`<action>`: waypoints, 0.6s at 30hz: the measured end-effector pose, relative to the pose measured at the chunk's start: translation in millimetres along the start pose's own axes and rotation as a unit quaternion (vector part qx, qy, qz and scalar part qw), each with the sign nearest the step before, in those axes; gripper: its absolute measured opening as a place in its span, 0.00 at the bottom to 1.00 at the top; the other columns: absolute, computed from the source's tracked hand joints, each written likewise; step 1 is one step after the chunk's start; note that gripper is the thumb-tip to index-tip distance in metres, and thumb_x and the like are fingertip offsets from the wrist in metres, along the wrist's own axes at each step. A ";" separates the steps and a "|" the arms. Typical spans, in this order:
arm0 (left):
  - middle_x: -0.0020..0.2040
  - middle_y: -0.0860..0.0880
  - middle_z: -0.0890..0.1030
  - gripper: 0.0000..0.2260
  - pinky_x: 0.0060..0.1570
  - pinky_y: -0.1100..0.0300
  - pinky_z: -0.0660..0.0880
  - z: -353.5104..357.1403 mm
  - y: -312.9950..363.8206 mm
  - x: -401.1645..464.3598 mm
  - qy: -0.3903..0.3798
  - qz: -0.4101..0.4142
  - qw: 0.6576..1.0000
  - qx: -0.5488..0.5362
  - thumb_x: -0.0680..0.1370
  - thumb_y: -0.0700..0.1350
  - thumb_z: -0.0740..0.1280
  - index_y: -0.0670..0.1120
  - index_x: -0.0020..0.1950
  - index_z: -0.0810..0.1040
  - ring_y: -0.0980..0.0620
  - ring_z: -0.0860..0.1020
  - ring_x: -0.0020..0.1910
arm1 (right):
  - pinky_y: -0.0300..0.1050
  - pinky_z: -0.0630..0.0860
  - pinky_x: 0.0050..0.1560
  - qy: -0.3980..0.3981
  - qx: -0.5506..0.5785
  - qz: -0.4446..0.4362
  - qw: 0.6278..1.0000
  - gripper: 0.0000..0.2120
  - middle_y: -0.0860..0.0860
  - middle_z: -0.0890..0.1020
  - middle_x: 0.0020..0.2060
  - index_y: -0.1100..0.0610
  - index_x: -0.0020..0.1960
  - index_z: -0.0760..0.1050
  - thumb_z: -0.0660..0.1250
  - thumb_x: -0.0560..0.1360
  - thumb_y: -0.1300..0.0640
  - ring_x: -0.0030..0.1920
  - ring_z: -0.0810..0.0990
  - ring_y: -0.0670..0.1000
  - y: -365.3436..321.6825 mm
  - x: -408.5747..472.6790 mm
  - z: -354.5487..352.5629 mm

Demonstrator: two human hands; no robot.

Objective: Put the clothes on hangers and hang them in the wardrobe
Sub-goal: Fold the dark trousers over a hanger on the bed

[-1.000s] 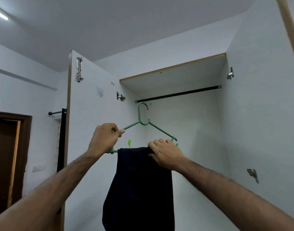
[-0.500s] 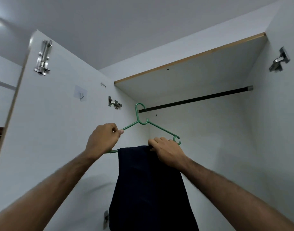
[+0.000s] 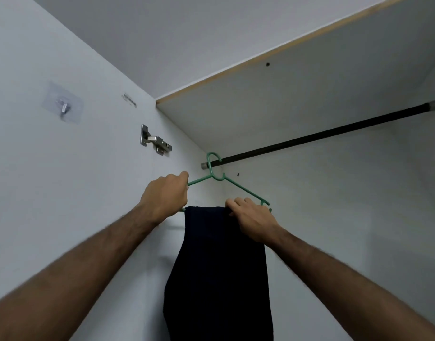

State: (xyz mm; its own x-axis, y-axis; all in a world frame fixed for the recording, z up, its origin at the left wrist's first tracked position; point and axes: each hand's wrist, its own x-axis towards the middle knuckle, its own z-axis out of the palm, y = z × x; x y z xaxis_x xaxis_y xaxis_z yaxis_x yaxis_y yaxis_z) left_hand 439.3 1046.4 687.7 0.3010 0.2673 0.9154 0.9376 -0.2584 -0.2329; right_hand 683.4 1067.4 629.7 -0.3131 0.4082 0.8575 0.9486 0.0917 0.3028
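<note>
Head view: green hanger [image 3: 232, 184] carrying dark trousers [image 3: 221, 267], gripped at either end by left hand [image 3: 166, 196] and right hand [image 3: 251, 220]; hook at black rail's [image 3: 322, 135] left end, seemingly over it; rail running right.

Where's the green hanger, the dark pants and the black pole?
green hanger [image 3: 238, 185]: head view, on its right sloping arm.
dark pants [image 3: 218, 267]: head view, middle of the hanging cloth.
black pole [image 3: 334, 134]: head view, midway along the rail.
</note>
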 end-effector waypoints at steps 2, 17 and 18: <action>0.42 0.45 0.76 0.04 0.35 0.53 0.67 21.2 -3.8 15.2 -0.013 0.002 1.000 0.019 0.84 0.44 0.56 0.44 0.52 0.67 0.44 0.72 0.36 | 0.52 0.70 0.45 0.002 0.001 -0.011 1.000 0.11 0.51 0.74 0.59 0.50 0.66 0.65 0.52 0.85 0.51 0.57 0.73 0.54 7.7 16.8 24.9; 0.52 0.42 0.78 0.09 0.39 0.51 0.69 97.0 3.1 119.9 -0.024 -0.008 0.987 0.160 0.80 0.36 0.61 0.43 0.59 0.69 0.41 0.77 0.45 | 0.54 0.75 0.47 0.122 0.098 -0.054 0.986 0.09 0.52 0.75 0.58 0.50 0.64 0.65 0.54 0.84 0.54 0.56 0.73 0.55 75.7 136.2 158.7; 0.53 0.42 0.78 0.09 0.39 0.51 0.69 99.6 5.1 125.4 -0.023 -0.008 0.986 0.166 0.80 0.36 0.61 0.43 0.59 0.70 0.42 0.77 0.45 | 0.55 0.76 0.47 0.126 0.104 -0.054 0.985 0.09 0.52 0.75 0.58 0.50 0.64 0.65 0.55 0.84 0.54 0.56 0.74 0.55 79.0 140.8 165.1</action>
State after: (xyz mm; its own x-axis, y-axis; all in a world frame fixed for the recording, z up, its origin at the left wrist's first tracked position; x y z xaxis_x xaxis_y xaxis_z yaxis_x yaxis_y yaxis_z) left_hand 499.1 1171.1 768.6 0.2856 0.3133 0.9057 0.9455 0.0618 -0.3196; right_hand 721.7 1282.1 705.7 -0.3881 0.1498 0.9094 0.8899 0.3176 0.3274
